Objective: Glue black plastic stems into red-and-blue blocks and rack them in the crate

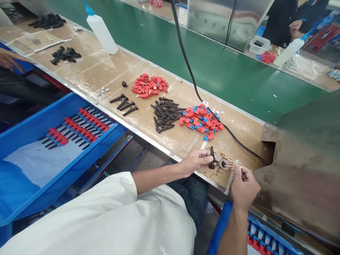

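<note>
My left hand (196, 162) grips a black plastic part (211, 158), held upright above the table's front edge. To its right, my right hand (244, 181) pinches a thin stick (231, 165) whose end reaches to a small round jar (224, 164) of dark content. More thin sticks lean at the jar. Behind my hands lies a pile of red and blue pieces (202, 120). A heap of black parts (167, 112) adjoins it on the left, and farther left is a pile of red pieces (150, 85).
A black cable (187, 58) hangs across the table (183, 141). At left is a blue tray (66, 170) with rows of parts. A white bottle (102, 33) stands near the green belt (159, 42). Another person's hand (12, 59) shows at far left.
</note>
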Demonstrator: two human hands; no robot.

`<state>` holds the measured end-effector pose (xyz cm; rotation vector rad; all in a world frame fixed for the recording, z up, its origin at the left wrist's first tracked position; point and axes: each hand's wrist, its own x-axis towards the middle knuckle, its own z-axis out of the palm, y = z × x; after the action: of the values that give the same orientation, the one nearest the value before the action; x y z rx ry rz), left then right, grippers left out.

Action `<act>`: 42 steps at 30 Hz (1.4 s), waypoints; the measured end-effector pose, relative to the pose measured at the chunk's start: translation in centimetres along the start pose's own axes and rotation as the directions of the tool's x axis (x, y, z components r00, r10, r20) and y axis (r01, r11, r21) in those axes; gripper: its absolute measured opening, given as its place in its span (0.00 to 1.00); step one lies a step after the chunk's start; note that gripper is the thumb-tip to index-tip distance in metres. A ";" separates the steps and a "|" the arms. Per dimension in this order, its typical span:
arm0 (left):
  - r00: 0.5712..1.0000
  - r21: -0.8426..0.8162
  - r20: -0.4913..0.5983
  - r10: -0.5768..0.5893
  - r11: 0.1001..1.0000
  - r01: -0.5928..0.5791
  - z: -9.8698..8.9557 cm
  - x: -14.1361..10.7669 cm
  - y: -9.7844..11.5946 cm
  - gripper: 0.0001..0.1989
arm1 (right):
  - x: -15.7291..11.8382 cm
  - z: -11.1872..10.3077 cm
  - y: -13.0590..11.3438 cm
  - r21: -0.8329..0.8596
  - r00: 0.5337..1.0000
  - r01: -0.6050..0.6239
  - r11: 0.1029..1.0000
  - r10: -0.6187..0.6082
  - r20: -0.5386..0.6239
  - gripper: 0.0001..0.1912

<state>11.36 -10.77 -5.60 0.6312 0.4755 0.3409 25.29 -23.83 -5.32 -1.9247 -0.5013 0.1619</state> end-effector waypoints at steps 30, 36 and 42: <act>0.984 -0.133 0.116 -0.139 0.979 0.154 0.8 -0.4 -0.3 0.26 | -5.0 -0.9 -4.8 0.249 0.995 0.039 0.968 -0.059 0.075 0.11; 0.995 0.108 0.103 0.002 0.994 -0.013 0.8 -0.9 -0.1 0.28 | -5.3 -1.1 -4.2 0.027 0.933 0.352 0.936 -0.353 0.067 0.06; 0.995 0.214 0.089 0.035 0.975 -0.053 0.6 -1.0 -0.1 0.30 | -5.2 -1.7 -4.4 -0.148 0.667 0.744 0.652 -0.709 0.229 0.12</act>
<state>10.80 -11.60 -4.95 0.8659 0.4207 0.3051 20.02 -26.02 -1.25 -1.7798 -1.4232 -0.2994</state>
